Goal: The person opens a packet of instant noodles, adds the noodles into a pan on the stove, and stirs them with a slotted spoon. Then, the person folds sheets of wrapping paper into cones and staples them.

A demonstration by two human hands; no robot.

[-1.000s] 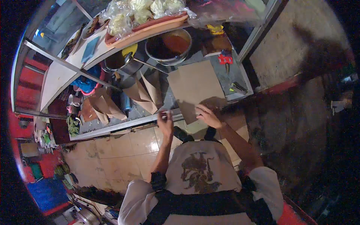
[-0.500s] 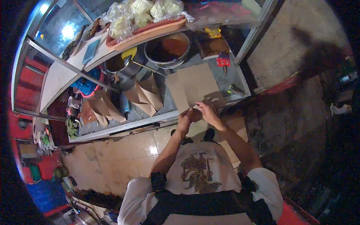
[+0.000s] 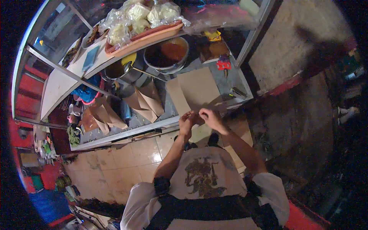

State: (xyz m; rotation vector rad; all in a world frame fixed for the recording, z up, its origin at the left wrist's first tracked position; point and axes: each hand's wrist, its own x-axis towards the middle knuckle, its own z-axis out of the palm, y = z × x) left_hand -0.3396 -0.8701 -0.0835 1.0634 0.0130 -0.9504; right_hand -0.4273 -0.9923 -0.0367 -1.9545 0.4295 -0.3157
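Note:
Brown paper sheets (image 3: 201, 86) overlap at the right part of the counter, their near edge reaching its front rim. My left hand (image 3: 186, 123) is closed at the near corner of the paper, fingers pinched on it. Close beside it, my right hand (image 3: 212, 120) has its fingers curled together; what they hold, if anything, is too small to make out. To the left lie two folded brown papers, one in the middle (image 3: 145, 102) and another (image 3: 106, 115) farther left.
Behind the papers stand a large pot of dark red sauce (image 3: 168, 53) and a smaller pot (image 3: 119, 73) with a ladle (image 3: 143, 71). An orange tray (image 3: 147, 36) on the upper shelf carries several plastic bags. A red item (image 3: 223, 65) and a green-and-black object (image 3: 237, 93) lie at the right.
My right hand's fingers have drawn back from the paper and curled closer in. My left hand has shifted slightly left. The counter sits a little farther left in view.

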